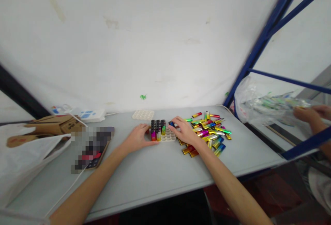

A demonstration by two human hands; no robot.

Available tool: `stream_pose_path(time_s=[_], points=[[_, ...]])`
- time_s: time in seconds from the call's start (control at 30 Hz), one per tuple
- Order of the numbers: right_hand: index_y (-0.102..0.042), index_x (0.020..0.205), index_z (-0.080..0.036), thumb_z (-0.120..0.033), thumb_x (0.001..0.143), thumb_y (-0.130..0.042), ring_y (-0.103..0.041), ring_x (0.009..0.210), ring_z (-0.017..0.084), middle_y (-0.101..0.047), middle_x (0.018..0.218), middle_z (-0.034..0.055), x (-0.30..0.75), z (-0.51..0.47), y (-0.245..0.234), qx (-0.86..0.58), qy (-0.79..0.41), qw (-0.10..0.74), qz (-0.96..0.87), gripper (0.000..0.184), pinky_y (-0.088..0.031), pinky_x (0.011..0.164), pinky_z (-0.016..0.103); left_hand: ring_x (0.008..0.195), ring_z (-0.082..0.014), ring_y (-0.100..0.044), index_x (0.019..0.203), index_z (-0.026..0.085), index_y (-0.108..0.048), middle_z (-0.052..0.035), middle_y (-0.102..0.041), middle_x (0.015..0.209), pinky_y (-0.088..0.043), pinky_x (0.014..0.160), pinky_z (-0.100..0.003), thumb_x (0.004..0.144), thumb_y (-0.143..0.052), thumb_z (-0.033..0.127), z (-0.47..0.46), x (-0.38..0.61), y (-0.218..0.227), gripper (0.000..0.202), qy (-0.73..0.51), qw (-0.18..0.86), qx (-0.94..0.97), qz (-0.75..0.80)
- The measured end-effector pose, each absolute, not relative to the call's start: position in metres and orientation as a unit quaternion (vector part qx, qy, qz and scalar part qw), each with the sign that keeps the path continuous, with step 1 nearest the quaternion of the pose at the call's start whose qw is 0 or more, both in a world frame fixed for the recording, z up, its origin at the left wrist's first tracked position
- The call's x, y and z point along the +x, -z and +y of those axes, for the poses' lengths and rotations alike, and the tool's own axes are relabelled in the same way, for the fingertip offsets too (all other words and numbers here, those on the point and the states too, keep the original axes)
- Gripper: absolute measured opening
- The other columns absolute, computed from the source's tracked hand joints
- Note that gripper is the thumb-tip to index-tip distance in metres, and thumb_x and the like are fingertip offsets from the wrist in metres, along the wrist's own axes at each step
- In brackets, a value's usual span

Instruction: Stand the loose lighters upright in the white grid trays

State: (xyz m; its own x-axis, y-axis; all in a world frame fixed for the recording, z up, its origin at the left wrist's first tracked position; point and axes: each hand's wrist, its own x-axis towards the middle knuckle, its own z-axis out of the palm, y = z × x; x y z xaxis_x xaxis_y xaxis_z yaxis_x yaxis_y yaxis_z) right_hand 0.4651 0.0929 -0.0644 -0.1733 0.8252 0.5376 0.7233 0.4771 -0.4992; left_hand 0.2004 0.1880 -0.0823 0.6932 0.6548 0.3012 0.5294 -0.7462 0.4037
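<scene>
A pale tray (169,137) with round holes lies on the table, its left part filled with upright lighters (158,130) with black tops. My left hand (138,137) is curved round the tray's left side, thumb along the front edge and fingers behind the left corner. Over the tray's right side, my right hand (184,131) pinches a lighter (171,124) with a dark blue top; its lower part is hard to make out. Just right of that hand spreads a loose pile of shiny, multicoloured lighters (207,133).
A second pale tray (143,114) lies near the wall. Leftward are a partly pixelated phone-like object (97,152), a cardboard box (59,124), a white plastic bag (31,163) and a cable. A blue metal frame (254,52) stands right; beyond it are another person's hands (307,113) and clear plastic bags.
</scene>
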Motion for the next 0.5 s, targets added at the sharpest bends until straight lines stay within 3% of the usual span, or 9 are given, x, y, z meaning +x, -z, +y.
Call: stream_pose_path(time_s=[0.2,0.5], points=[[-0.061,0.08,-0.022,-0.053,0.107,-0.058,-0.05,0.065,0.016,-0.057,0.067,-0.0028,0.4638,0.0903,0.0644,-0.541,-0.11,0.364,-0.75,0.042,-0.036,0.067,0.028,0.087,-0.0304,-0.067,0.089,0.022,-0.07,-0.0079,-0.072,0.092,-0.054,0.081,-0.042,0.07,-0.08,0.081,0.189,0.1997,0.0836,0.063,-0.215,0.15,0.909,0.325],[-0.071,0.088,-0.021,-0.051,0.106,-0.062,-0.054,0.064,0.016,-0.07,0.075,0.0011,0.4599,0.0916,0.0698,-0.505,-0.145,0.331,-0.784,0.036,-0.035,0.064,0.026,0.092,-0.0315,-0.068,0.092,0.02,-0.071,-0.0095,-0.073,0.096,-0.052,0.084,-0.04,0.073,-0.081,0.076,0.1882,0.2,0.083,0.06,-0.198,0.142,0.914,0.323]])
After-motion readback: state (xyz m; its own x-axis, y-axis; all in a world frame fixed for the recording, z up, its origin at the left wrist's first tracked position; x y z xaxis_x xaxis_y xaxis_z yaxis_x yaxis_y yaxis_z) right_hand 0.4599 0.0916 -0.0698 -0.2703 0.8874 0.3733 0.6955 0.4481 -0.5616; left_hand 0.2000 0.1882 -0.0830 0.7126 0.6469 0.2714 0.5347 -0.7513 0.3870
